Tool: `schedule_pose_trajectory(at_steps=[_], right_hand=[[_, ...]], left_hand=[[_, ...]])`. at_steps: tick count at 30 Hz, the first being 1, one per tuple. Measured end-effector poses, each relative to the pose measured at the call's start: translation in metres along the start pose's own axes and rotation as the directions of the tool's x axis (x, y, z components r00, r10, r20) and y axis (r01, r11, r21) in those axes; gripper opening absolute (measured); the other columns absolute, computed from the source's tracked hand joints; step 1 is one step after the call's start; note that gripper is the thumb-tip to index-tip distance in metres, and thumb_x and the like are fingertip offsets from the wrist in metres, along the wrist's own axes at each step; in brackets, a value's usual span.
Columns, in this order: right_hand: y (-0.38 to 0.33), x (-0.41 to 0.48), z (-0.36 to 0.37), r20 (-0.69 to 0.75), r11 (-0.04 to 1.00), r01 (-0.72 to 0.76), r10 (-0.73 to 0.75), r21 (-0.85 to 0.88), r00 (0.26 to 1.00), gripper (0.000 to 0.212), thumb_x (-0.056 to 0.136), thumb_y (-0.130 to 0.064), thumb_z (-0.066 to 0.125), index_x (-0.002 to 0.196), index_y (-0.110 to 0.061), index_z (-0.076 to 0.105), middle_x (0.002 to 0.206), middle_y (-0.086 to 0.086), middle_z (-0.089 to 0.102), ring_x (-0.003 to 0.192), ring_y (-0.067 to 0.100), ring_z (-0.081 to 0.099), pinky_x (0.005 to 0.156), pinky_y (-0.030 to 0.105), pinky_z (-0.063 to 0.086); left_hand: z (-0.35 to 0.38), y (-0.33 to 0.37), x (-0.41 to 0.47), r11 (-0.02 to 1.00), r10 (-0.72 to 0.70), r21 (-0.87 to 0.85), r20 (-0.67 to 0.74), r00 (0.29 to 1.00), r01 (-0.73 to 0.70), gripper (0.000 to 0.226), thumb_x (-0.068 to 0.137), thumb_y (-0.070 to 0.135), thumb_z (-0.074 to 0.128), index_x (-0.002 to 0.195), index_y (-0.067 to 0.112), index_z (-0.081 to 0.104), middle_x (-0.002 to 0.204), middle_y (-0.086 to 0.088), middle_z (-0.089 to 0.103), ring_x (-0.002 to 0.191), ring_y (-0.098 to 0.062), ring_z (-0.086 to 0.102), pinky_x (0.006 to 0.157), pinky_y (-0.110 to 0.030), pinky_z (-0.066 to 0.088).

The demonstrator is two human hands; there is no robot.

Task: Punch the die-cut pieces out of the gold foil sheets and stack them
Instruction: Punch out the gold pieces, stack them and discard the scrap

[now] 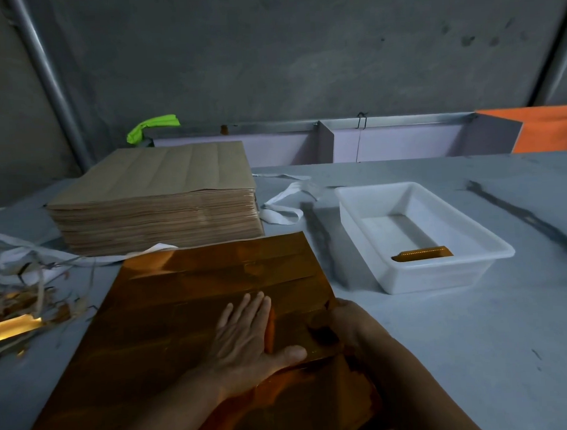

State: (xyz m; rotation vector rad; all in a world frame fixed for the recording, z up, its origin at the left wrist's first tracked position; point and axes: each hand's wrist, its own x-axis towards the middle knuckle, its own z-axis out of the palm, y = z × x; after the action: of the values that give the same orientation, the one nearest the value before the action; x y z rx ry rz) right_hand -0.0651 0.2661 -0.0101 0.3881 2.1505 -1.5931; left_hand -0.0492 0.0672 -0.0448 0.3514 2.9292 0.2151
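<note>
The gold foil sheet lies flat on the tabletop right in front of the person, shiny side up; its long axis runs from the near left away toward the far right, skewed to the tabletop edge, and the die-cut lines cross it roughly left to right. The left hand presses down on it with straight, spread fingers, holding nothing. The right hand curls over the sheet's right edge and grips the foil there, though its fingertips are hidden. To the right, apart from the sheet, a white tray holds a small stack of punched pieces lying against its near wall, long axis left to right. A thick pile of brown-backed sheets sits behind, and scrap trimmings lie on the left. The risk I see is tearing; if the right hand pulls before the cut lines have parted, or pulls at an angle across them, a strip could rip or crease. The flat left hand could also let the slick foil slide, so that the pull drags the whole sheet instead of freeing a piece; a bent piece would then sit badly on the stack.
</note>
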Motion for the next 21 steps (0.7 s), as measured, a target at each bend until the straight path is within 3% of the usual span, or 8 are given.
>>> schedule_pose_trajectory(at_steps=[3,12,18,21], right_hand=[[0.001,0.0,0.003,-0.024,1.0,0.017,-0.017,0.014,1.0,0.015,0.09,-0.012,0.066,0.093,-0.024,0.057,0.091,-0.002,0.064,0.08,0.014,0.06,0.059,0.025,0.043],[0.004,0.002,0.007,-0.097,0.999,0.007,-0.002,0.048,0.995,0.014,0.091,-0.007,0.061,0.094,-0.02,0.059,0.092,0.004,0.068,0.083,0.019,0.065,0.06,0.027,0.046],[0.002,0.003,-0.001,-0.092,1.0,-0.017,0.019,0.023,0.996,0.013,0.091,-0.019,0.064,0.103,-0.014,0.061,0.091,0.005,0.065,0.079,0.02,0.062,0.056,0.028,0.042],[0.003,0.004,-0.005,-0.091,0.998,-0.047,0.05,0.031,0.995,0.015,0.091,-0.021,0.065,0.102,-0.011,0.063,0.086,0.006,0.066,0.065,0.017,0.062,0.049,0.024,0.04]], left_hand=[[-0.002,0.001,-0.001,1.0,0.0,0.031,0.015,1.0,0.0,0.136,0.048,0.106,0.006,0.153,0.024,-0.02,0.16,0.004,-0.027,0.145,-0.01,-0.025,0.118,-0.037,-0.015],[-0.002,-0.001,-0.003,0.999,0.039,0.003,0.033,0.999,-0.039,0.139,0.046,0.108,0.012,0.144,0.021,-0.033,0.157,0.004,-0.033,0.143,-0.009,-0.03,0.116,-0.035,-0.02],[-0.004,0.001,-0.006,0.998,0.036,-0.05,0.005,0.999,-0.035,0.145,0.036,0.108,0.006,0.143,0.02,-0.035,0.158,0.001,-0.03,0.139,-0.007,-0.03,0.117,-0.037,-0.018],[-0.005,0.001,-0.007,0.995,0.027,-0.098,-0.007,1.0,-0.028,0.143,0.034,0.108,0.007,0.137,0.022,-0.041,0.158,0.0,-0.029,0.137,-0.005,-0.028,0.118,-0.035,-0.017]])
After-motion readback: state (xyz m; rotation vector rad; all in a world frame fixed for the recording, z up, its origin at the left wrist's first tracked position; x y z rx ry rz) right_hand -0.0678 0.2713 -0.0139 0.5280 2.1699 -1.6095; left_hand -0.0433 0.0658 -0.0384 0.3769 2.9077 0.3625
